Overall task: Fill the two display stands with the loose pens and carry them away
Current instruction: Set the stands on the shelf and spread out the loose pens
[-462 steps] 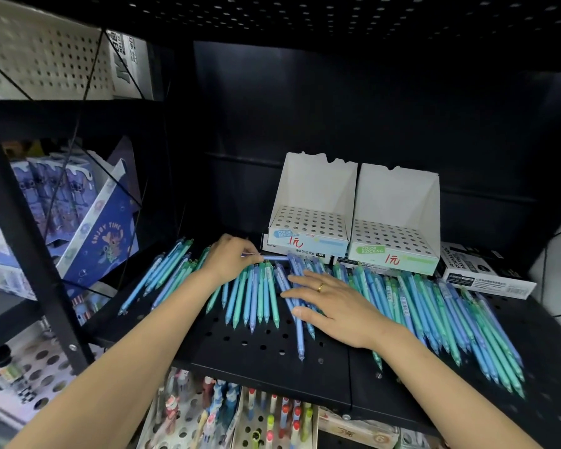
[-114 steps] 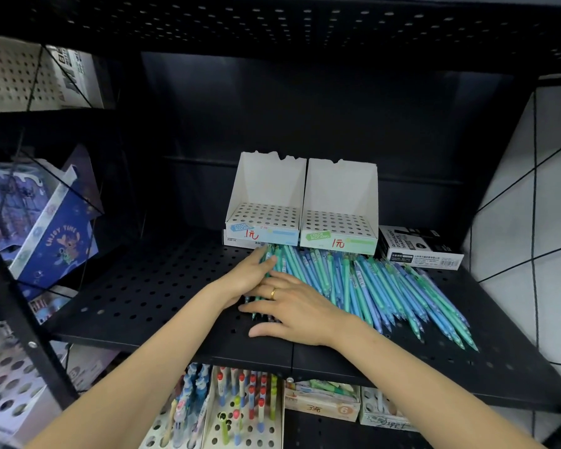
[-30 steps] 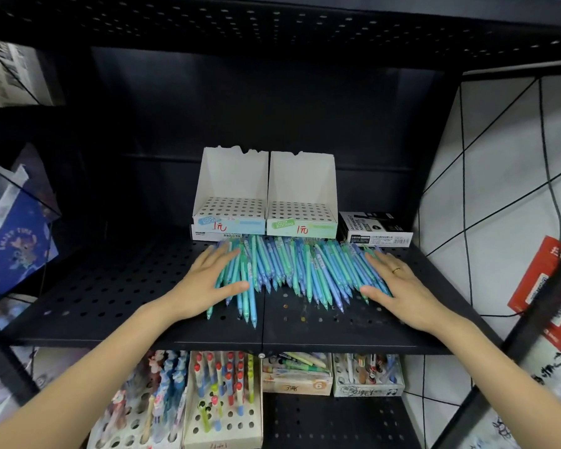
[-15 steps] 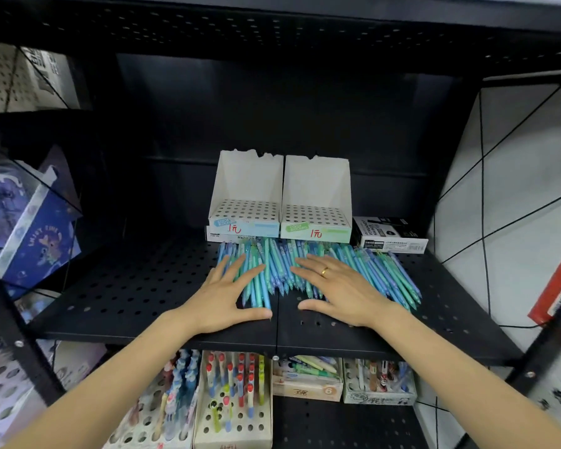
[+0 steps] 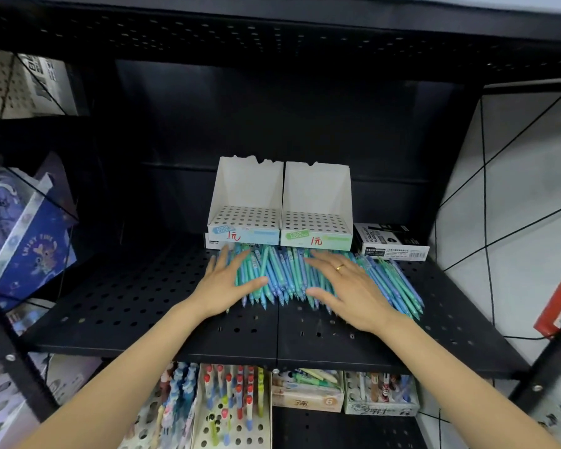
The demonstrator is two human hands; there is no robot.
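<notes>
On the black shelf [image 5: 143, 306], both hands lie flat with straight fingers on the loose pens [image 5: 282, 273]: left hand [image 5: 225, 285], right hand [image 5: 344, 290], neither gripping anything. Pens are bunched right in front of two display stands [image 5: 280, 218], every hole empty. So filling hasn't started, carrying neither. Pens: dozens, too overlapped to count.

left hand [image 5: 224, 286]: flat, fingers spread | right hand [image 5: 345, 288]: flat, fingers spread
</notes>
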